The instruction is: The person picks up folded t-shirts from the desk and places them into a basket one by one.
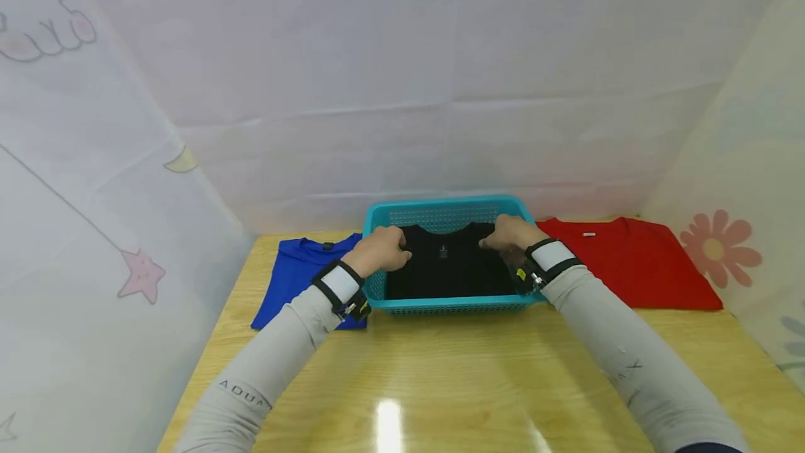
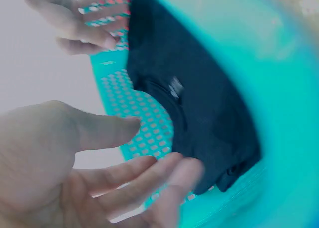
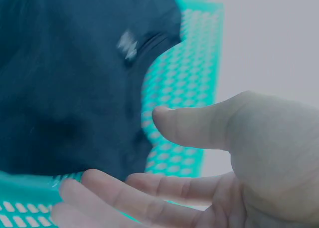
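Note:
A folded black T-shirt [image 1: 448,264] lies in a turquoise plastic basket [image 1: 446,304], its neckline toward the far wall. My left hand [image 1: 380,249] is over the basket's left side, at the shirt's left shoulder. In the left wrist view, the thumb [image 2: 112,130] stands apart from the fingers [image 2: 134,180], whose tips reach the shirt's edge. My right hand [image 1: 512,232] is at the shirt's right shoulder. The right wrist view has its fingers [image 3: 144,198] extended beside the shirt, with the thumb [image 3: 194,125] well away from them.
To the left of the basket a folded blue T-shirt [image 1: 295,268] lies on the wooden table [image 1: 440,376], partly behind my left arm. A folded red T-shirt [image 1: 635,264] lies to the right. White printed sheeting [image 1: 402,89] rises behind the table and on both sides.

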`<state>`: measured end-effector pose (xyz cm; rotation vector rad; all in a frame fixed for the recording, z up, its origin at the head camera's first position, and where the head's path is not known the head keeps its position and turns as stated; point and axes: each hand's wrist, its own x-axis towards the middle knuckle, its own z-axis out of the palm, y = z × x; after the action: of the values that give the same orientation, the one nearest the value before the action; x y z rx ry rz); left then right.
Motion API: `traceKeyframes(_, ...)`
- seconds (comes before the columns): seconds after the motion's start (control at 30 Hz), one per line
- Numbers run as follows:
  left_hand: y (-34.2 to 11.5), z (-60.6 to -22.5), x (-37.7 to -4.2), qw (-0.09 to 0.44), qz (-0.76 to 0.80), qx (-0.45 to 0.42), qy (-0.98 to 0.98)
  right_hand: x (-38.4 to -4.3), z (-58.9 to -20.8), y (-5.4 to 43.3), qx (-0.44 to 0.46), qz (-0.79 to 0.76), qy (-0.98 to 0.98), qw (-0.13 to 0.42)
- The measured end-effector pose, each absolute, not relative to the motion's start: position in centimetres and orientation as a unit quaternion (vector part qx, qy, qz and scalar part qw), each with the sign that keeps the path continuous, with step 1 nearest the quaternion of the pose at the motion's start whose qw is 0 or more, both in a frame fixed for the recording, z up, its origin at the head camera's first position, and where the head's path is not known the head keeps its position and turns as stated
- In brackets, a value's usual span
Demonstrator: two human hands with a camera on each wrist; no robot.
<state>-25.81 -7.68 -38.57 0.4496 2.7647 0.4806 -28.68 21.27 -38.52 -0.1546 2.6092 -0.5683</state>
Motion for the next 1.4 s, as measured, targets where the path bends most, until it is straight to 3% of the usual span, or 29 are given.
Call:
traceKeyframes(0.1,-9.0,-38.0,-24.1,0.098,0.224,0.171,0.955,-27.5,-37.5,20.9,-0.077,-0.242,0.946,0.199)
traceKeyframes(0.27,-11.3,-37.5,-21.1,0.009,0.298,0.184,0.937,-24.4,-36.4,19.1,-0.16,-0.276,0.946,0.064)
traceKeyframes(0.53,-14.4,-40.7,-16.8,-0.106,0.364,0.21,0.901,-19.3,-38.7,14.6,-0.244,-0.295,0.918,-0.104)
traceKeyframes(0.77,-16.3,-43.4,-14.2,-0.156,0.4,0.209,0.879,-17.3,-42.0,11.8,-0.308,-0.324,0.865,-0.229)
traceKeyframes(0.9,-17.4,-44.5,-13.0,-0.18,0.412,0.201,0.87,-15.7,-43.5,9.9,-0.393,-0.339,0.81,-0.272)
traceKeyframes(1.0,-18.4,-45.0,-12.6,-0.199,0.407,0.178,0.873,-14.5,-44.2,8.1,-0.486,-0.334,0.771,-0.24)
traceKeyframes(1.1,-19.5,-45.4,-12.4,-0.199,0.386,0.14,0.89,-13.6,-44.9,6.1,-0.541,-0.324,0.764,-0.136)
traceKeyframes(1.2,-20.7,-45.9,-12.4,-0.174,0.355,0.086,0.914,-13.1,-45.9,4.0,-0.533,-0.286,0.795,-0.036)
traceKeyframes(1.4,-22.5,-47.3,-12.6,-0.08,0.311,-0.05,0.946,-13.1,-48.4,0.7,-0.467,-0.139,0.872,0.036)
